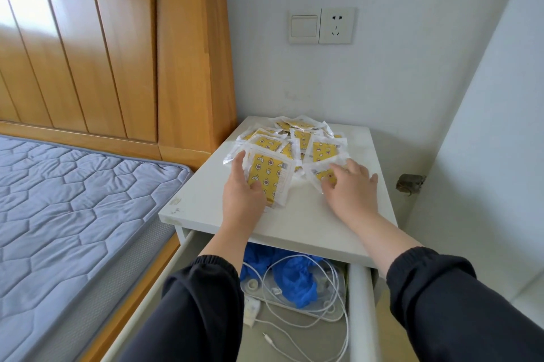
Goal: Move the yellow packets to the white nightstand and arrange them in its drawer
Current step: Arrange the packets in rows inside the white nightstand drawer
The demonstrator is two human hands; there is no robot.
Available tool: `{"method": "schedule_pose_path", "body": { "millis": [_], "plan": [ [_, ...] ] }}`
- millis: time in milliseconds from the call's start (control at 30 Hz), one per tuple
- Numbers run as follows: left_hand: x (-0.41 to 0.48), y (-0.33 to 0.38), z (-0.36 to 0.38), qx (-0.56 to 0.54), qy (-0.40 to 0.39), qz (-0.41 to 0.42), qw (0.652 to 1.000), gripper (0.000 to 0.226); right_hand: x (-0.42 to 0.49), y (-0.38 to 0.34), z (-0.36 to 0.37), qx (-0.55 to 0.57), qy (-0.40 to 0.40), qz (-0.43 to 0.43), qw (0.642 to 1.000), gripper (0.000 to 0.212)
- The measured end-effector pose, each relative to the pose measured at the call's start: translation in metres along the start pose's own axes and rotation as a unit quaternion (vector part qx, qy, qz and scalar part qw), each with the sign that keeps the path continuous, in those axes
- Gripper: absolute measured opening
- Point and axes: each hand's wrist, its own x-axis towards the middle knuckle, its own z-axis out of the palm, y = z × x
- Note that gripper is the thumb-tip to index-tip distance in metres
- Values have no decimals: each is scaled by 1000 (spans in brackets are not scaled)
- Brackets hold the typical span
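Several yellow packets (294,140) in clear wrappers lie in a loose heap on top of the white nightstand (309,214). My left hand (241,188) grips the nearest yellow packet (269,174) by its left edge, thumb on top. My right hand (350,188) rests on another packet (323,174) at the heap's right front, fingers curled over it. Below the top, the nightstand's drawer (360,302) stands pulled out toward me, under my forearms.
Inside the drawer lie blue cloth (297,279), white cables (294,323) and a small white charger (250,310). A wooden headboard (117,52) and a blue quilted mattress (73,199) stand at the left. A wall switch and socket (321,26) are behind.
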Motion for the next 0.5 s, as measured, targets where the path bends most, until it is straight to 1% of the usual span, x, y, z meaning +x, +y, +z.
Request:
{"method": "schedule_pose_path", "body": {
  "millis": [33, 67, 100, 133, 200, 233, 267, 300, 333, 433, 500],
  "plan": [
    [0, 0, 0, 1, 1, 1, 1000, 63, -4, 0, 0, -18, -33, -8, 999, 40],
    [0, 0, 0, 3, 1, 1, 1000, 63, -8, 1, 2, -17, -38, -17, 999, 40],
    [0, 1, 1, 5, 1, 1, 1000, 63, -11, 2, 2, -1, -22, -19, 1000, 38],
    [0, 1, 1, 5, 2, 0, 1000, 63, -13, 3, 1, 37, 12, -14, 999, 33],
    [-1, 1, 1, 5, 3, 1, 1000, 62, -15, 7, -3, 152, 76, 10, 985, 24],
    [-1, 1, 1, 6, 3, 1, 1000, 62, -15, 9, -5, 203, 89, 27, 975, 17],
    [-1, 1, 1, 7, 4, 1, 1000, 62, -14, 11, -6, 242, 84, 45, 966, 13],
    [-1, 2, 1, 7, 5, 1, 1000, 62, -12, 13, -5, 266, 71, 66, 959, 20],
    [-1, 2, 1, 7, 6, 1, 1000, 62, -10, 15, -5, 277, 49, 85, 956, 31],
    [-1, 3, 1, 8, 8, 1, 1000, 63, 6, 20, -9, 252, -18, 107, 962, 58],
    [-1, 3, 1, 9, 10, -3, 1000, 63, 20, 22, -14, 259, -74, 125, 955, 70]
  ]
}}
